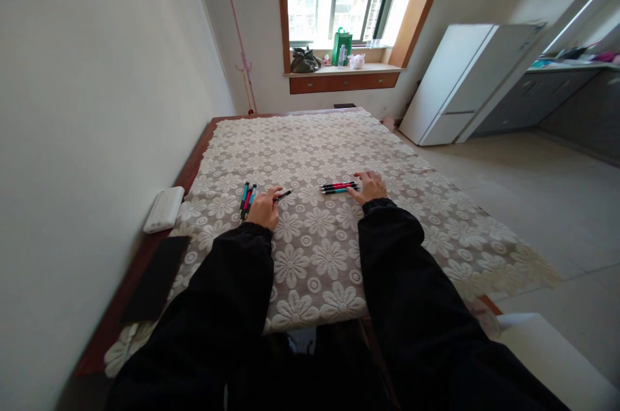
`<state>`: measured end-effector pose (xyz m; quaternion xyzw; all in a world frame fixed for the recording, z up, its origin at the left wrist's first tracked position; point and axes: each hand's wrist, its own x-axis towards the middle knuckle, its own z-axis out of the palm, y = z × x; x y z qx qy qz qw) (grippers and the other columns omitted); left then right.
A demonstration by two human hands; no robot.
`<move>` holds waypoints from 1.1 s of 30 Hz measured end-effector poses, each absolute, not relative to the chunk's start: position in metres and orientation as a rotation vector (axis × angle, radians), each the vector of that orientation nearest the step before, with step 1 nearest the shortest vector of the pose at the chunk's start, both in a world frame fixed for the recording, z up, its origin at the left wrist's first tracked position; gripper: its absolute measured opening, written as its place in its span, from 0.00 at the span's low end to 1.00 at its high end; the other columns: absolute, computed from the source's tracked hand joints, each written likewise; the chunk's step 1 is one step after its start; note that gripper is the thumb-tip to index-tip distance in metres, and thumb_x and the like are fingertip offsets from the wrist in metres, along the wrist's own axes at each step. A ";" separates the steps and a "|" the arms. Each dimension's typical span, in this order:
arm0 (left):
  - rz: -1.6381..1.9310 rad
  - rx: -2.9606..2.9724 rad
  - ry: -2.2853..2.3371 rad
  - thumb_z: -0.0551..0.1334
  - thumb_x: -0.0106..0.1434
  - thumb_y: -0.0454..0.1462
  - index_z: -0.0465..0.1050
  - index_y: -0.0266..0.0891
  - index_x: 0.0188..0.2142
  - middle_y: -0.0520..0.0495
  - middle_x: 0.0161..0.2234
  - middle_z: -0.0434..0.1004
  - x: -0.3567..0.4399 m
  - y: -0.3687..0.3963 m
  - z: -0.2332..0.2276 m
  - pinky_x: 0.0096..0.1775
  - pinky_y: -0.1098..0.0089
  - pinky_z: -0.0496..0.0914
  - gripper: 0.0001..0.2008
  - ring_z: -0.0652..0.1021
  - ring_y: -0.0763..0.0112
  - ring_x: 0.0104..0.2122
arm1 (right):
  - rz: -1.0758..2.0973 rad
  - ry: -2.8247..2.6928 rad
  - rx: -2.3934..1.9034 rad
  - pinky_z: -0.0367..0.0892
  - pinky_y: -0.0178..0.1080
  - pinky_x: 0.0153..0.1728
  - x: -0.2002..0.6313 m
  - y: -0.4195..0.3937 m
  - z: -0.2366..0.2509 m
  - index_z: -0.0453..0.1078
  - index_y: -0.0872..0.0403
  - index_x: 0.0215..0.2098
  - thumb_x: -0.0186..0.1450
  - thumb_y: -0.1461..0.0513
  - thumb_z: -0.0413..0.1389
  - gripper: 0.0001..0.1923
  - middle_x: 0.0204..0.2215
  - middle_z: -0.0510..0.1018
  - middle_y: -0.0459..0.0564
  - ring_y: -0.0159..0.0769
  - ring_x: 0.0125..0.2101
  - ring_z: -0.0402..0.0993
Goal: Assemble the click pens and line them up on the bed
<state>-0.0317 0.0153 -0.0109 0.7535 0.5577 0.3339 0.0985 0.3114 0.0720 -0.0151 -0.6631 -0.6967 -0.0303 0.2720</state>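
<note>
Left hand point(264, 207) pinches one black pen point(285, 194), tip toward 2 o'clock; spare pens point(247, 196) lie just beside at 10 o'clock. Right hand point(371, 186) rests flat, fingers touching the pen bundle point(340, 187) on the lace-covered surface point(314, 249). Pens likely light, stiff, smooth, prone to roll; take hold mid-barrel.

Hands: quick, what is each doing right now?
Left hand: closed on a dark pen, beside loose pens.
Right hand: open, flat, fingertips touching a row of pens.
</note>
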 end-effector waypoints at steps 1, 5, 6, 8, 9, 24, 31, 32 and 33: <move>0.997 2.239 1.618 0.55 0.62 0.27 0.67 0.42 0.57 0.48 0.46 0.83 -0.030 0.014 -0.010 0.54 0.58 0.70 0.24 0.77 0.58 0.50 | -0.076 -1.876 -1.699 0.65 0.51 0.52 0.307 0.070 -0.012 0.74 0.54 0.49 0.60 0.55 0.62 0.20 0.46 0.75 0.58 0.52 0.49 0.69; 1.013 2.302 1.455 0.56 0.64 0.28 0.67 0.43 0.56 0.50 0.47 0.83 -0.024 0.010 -0.008 0.56 0.58 0.70 0.22 0.76 0.61 0.52 | 0.212 -2.049 -1.260 0.68 0.42 0.46 0.276 0.059 -0.006 0.75 0.51 0.43 0.66 0.56 0.57 0.11 0.37 0.76 0.52 0.40 0.39 0.72; 1.008 2.322 1.407 0.56 0.65 0.28 0.67 0.44 0.56 0.50 0.47 0.83 -0.023 0.009 -0.008 0.57 0.58 0.69 0.21 0.76 0.62 0.52 | 0.276 -2.107 -1.173 0.68 0.41 0.44 0.267 0.055 -0.007 0.75 0.51 0.44 0.66 0.56 0.57 0.11 0.36 0.76 0.51 0.39 0.37 0.72; 0.985 2.356 1.322 0.55 0.65 0.28 0.67 0.44 0.56 0.51 0.48 0.83 -0.020 0.008 -0.009 0.57 0.59 0.69 0.21 0.76 0.63 0.52 | 0.393 -2.184 -1.039 0.67 0.39 0.41 0.248 0.047 -0.008 0.73 0.52 0.48 0.67 0.56 0.57 0.13 0.35 0.76 0.49 0.36 0.34 0.70; 0.973 2.363 1.290 0.56 0.66 0.28 0.67 0.44 0.56 0.51 0.48 0.83 -0.019 0.007 -0.010 0.57 0.60 0.70 0.21 0.77 0.64 0.52 | 0.439 -2.216 -0.995 0.67 0.38 0.40 0.240 0.043 -0.009 0.72 0.52 0.50 0.67 0.56 0.58 0.15 0.36 0.76 0.49 0.35 0.33 0.70; 0.826 2.326 1.465 0.63 0.63 0.38 0.73 0.42 0.49 0.47 0.40 0.82 -0.017 0.011 -0.010 0.49 0.60 0.71 0.14 0.79 0.61 0.43 | 0.415 -2.466 -1.273 0.60 0.36 0.36 0.207 0.039 0.000 0.70 0.53 0.45 0.70 0.63 0.52 0.07 0.37 0.80 0.52 0.38 0.36 0.75; 0.856 2.254 1.504 0.60 0.66 0.38 0.78 0.42 0.42 0.47 0.34 0.80 -0.016 0.005 -0.004 0.44 0.65 0.70 0.09 0.77 0.66 0.36 | 0.389 -2.499 -1.233 0.62 0.36 0.41 0.217 0.037 -0.002 0.73 0.52 0.44 0.74 0.59 0.47 0.13 0.43 0.80 0.53 0.38 0.42 0.75; 0.846 2.264 1.518 0.59 0.67 0.39 0.78 0.41 0.41 0.47 0.33 0.79 -0.016 0.004 -0.003 0.43 0.65 0.70 0.09 0.77 0.65 0.36 | 0.389 -2.522 -1.234 0.62 0.36 0.40 0.217 0.037 -0.002 0.73 0.52 0.43 0.74 0.58 0.47 0.13 0.42 0.80 0.53 0.38 0.41 0.75; 0.824 2.278 1.541 0.58 0.68 0.40 0.79 0.41 0.39 0.47 0.31 0.79 -0.016 0.004 -0.002 0.43 0.65 0.69 0.11 0.77 0.65 0.36 | 0.390 -2.538 -1.245 0.62 0.37 0.39 0.217 0.037 -0.003 0.73 0.52 0.41 0.74 0.58 0.47 0.13 0.40 0.80 0.53 0.38 0.40 0.75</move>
